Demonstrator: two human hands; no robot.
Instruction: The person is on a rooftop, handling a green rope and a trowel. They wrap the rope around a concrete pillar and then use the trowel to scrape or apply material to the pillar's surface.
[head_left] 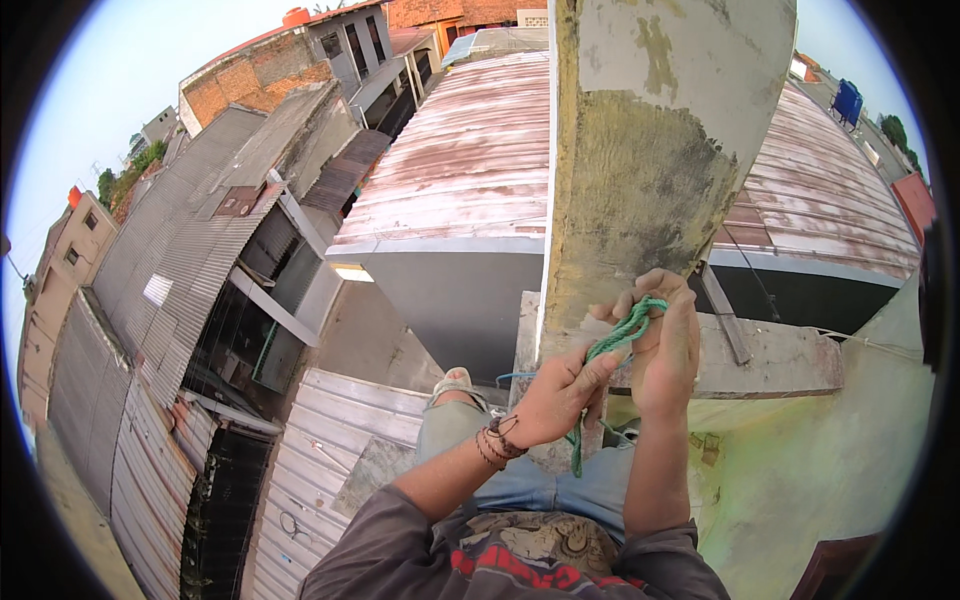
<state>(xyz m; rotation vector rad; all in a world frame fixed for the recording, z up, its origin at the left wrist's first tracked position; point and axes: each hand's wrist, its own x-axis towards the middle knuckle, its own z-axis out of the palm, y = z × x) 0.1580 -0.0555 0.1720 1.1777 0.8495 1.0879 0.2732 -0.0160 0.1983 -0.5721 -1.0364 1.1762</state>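
A green rope [622, 333], bunched in a few doubled strands, is in front of me close to a weathered concrete pillar. My left hand [562, 398], with dark cord bracelets at the wrist, pinches the strands between thumb and fingers. From below that hand a rope end hangs down over my lap. To the right, my right hand [668, 345] is raised, palm turned inward, its fingers curled about the upper bend of the rope. A thin blue cord [515, 376] sticks out beside my left wrist; its other end is hidden.
The stained pillar [640, 180] rises directly ahead. I sit high on a narrow wall, my jeans-clad legs on either side. A concrete ledge [770, 365] with a loose wooden board [724, 315] runs right. Corrugated metal roofs [450, 150] lie below and ahead; a drop opens left.
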